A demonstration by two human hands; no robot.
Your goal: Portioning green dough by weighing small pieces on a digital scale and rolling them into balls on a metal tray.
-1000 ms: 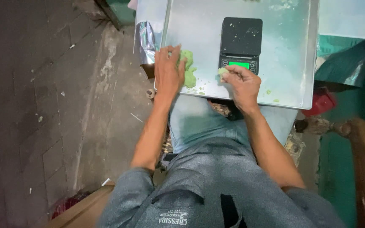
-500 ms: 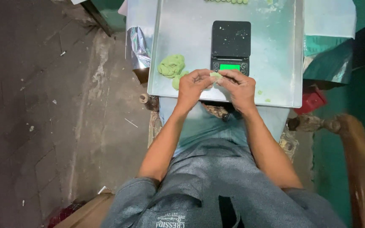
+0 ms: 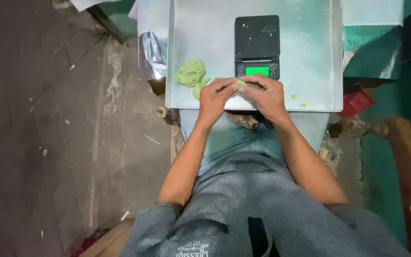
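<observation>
Both hands meet at the near edge of the shiny metal tray [image 3: 310, 57], left hand [image 3: 213, 99] and right hand [image 3: 266, 95] pinching one small green dough piece [image 3: 240, 83] between fingertips, just near of the black digital scale with lit green display [image 3: 257, 46]. Piece mostly hidden; long axis cannot be told. Forearms angle inward, knuckles up; larger green dough lump [image 3: 191, 74] lies left, just beside the left hand.
</observation>
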